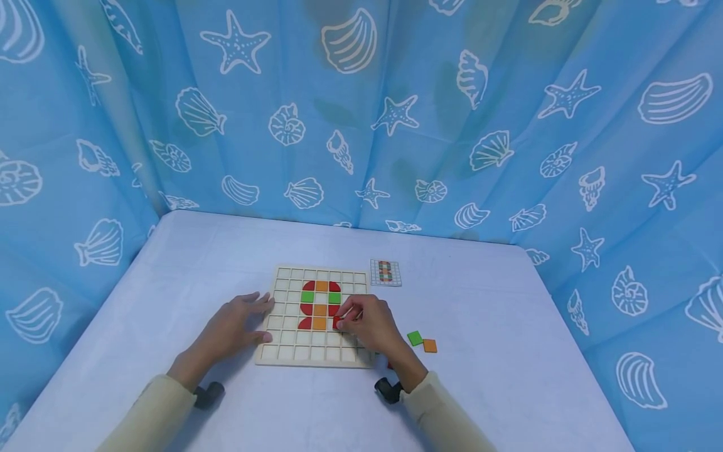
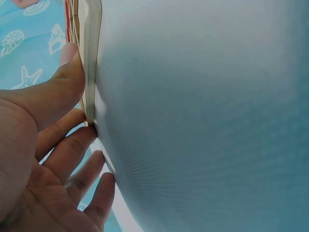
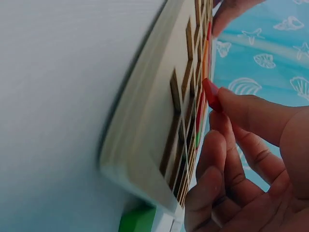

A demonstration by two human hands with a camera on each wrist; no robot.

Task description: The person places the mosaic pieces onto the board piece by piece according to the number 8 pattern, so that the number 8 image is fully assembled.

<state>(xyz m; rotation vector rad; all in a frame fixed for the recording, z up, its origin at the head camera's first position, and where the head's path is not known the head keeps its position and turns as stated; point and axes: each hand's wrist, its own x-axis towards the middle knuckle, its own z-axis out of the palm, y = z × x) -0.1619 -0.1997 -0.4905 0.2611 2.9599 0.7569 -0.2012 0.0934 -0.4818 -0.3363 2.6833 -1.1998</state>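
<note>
A wooden grid board lies on the table. Red rounded, orange and green square tiles fill several of its middle cells. My left hand steadies the board's left side, its thumb and extended fingers touching the edge. Over the board, the right hand pinches a red tile between thumb and fingers. That tile is tilted close to the grid, just right of the lowest orange tile; whether it touches its cell I cannot tell.
A small pattern card lies behind the board's right corner. Loose green and orange tiles sit to the right, with a red piece partly hidden by the right wrist. A blue shell-print curtain hangs behind the white table.
</note>
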